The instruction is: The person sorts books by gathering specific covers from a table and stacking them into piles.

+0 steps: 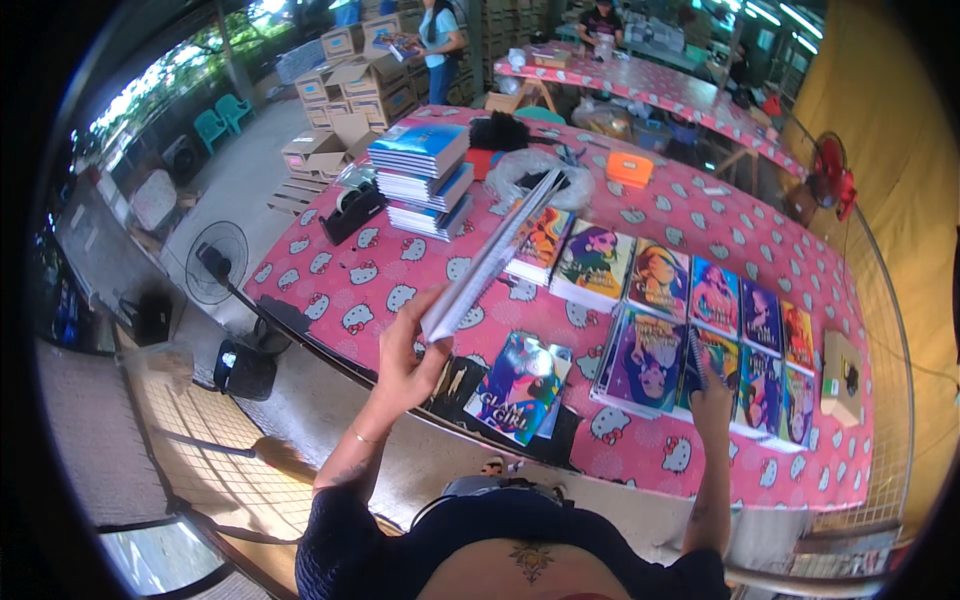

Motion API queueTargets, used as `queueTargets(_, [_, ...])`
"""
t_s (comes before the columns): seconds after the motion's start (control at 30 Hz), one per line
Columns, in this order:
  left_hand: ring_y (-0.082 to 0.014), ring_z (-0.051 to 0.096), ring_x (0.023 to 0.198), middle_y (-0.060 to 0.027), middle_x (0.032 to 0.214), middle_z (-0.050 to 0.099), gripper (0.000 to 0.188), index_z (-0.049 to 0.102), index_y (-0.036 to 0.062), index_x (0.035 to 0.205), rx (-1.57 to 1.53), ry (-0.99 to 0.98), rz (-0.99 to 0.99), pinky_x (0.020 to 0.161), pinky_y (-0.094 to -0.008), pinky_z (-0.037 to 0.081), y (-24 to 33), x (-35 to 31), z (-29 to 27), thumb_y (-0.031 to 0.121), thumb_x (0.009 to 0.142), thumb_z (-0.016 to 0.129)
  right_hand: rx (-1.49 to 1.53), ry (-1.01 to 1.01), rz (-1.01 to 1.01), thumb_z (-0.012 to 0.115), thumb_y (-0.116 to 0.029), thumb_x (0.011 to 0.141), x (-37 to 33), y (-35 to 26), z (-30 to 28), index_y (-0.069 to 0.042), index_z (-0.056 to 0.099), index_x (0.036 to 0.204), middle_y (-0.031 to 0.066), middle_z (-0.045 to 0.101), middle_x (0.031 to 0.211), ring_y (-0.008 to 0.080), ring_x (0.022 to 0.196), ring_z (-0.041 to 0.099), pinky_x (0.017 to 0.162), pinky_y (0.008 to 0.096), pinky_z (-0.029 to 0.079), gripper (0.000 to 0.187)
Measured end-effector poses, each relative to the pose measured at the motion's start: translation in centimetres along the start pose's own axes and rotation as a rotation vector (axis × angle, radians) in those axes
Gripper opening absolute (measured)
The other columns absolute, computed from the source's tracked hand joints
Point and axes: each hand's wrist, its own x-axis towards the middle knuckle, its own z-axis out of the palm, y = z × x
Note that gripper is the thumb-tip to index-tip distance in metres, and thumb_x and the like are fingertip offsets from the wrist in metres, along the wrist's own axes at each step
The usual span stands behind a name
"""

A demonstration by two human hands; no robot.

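One sheaf of booklets point(488, 264) is being gripped edgewise by the left hand point(412, 348) above the pink table point(640, 472); one dark-edged booklet point(694, 357) is being pinched by the right hand point(712, 402) over the rows of colourful book stacks point(715, 297).

Over my feed I see the bench point(760, 230): book stack point(425, 180) at left, tape dispenser point(353, 216) just left of it, notebook rows point(657, 278) at right, box point(842, 378) past their right end, loose notebooks point(515, 385) by the near edge.
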Motion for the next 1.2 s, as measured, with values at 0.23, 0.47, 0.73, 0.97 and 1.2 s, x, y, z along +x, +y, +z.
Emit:
queueTargets(0.23, [-0.0402,0.054,0.122,-0.0241,0.128,0.057,0.045,0.057,-0.0001,0.122,0.254,-0.107,0.394,0.106,-0.0469,0.039,-5.6,-3.8,1.7,-0.008,0.078,0.05,0.251,0.057,-0.675,0.055,0.006,0.078,-1.8,-14.4,10.8,-0.006,0.063,0.102,0.0147,0.062,0.102,0.0334,0.101,0.058,0.086,0.0412,0.048,0.029])
queueTargets(0.47, [-0.0275,0.045,0.13,-0.0126,0.137,0.049,0.063,0.047,0.0107,0.135,0.251,-1.005,0.29,0.108,-0.0499,0.033,-13.9,-11.5,3.2,0.018,0.077,0.07,0.542,0.095,-0.357,0.057,0.005,0.08,1.8,-16.9,13.8,-0.003,0.061,0.107,0.017,0.059,0.113,0.0362,0.111,0.055,0.096,0.043,0.044,0.029])
queueTargets(0.73, [-0.0335,0.056,0.113,-0.0176,0.123,0.058,0.049,0.055,0.0084,0.126,0.881,-0.376,0.315,0.104,-0.0492,0.035,-29.4,8.7,14.4,0.01,0.078,0.062,-0.116,0.143,-0.371,0.067,-0.011,0.079,15.6,-19.8,17.5,-0.01,0.054,0.128,0.0121,0.058,0.105,0.0333,0.104,0.056,0.095,0.0448,0.044,0.051])
queueTargets(0.97, [-0.0346,0.065,0.078,-0.0219,0.095,0.065,0.036,0.061,0.0004,0.116,0.22,-0.074,-0.037,0.065,-0.0482,0.05,-15.2,9.1,3.1,-0.003,0.08,0.054,0.623,0.101,-0.384,0.059,0.003,0.076,6.0,-15.6,11.1,-0.008,0.065,0.103,0.0122,0.066,0.106,0.0354,0.1,0.062,0.088,0.0412,0.049,0.029])
queueTargets(1.2, [-0.032,0.053,0.122,-0.0151,0.129,0.056,0.043,0.057,0.0024,0.126,0.308,-0.999,0.327,0.105,-0.0427,0.041,-13.4,-10.6,2.7,0.015,0.085,0.063,0.27,-0.193,-0.603,0.052,0.005,0.075,5.8,-12.9,15.7,-0.006,0.068,0.092,0.0157,0.063,0.118,0.0346,0.112,0.058,0.093,0.0414,0.046,0.025])
